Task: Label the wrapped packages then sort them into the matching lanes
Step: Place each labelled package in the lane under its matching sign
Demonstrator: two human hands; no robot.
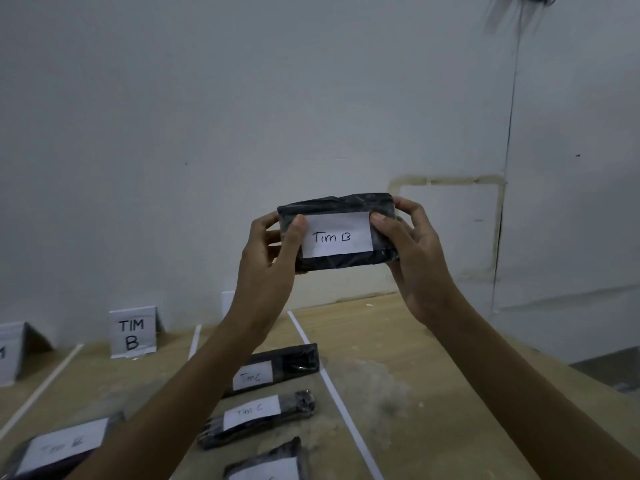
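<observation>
Both hands are raised in front of the wall, well above the worktop (433, 348). The left hand (270, 254) grips the left end of a black wrapped package (346, 263), thumb curled onto the front face at the edge of its white label (337, 237). The right hand (415, 258) grips the right end, thumb on the front, fingers curled over the top edge. The package is level, label toward the camera, handwriting reads "Tim B". Below, white tape strips (334, 389) divide the worktop into lanes. A folded card sign (132, 334) marked "TIM B" stands at the back of one lane; one lane package (62, 448) lies there, its writing blurred. In the next lane to the right lie a far "Tim C" package (277, 368), a near "Tim C" package (258, 417) and a bottom package (266, 465), its label cut by the frame edge.
</observation>
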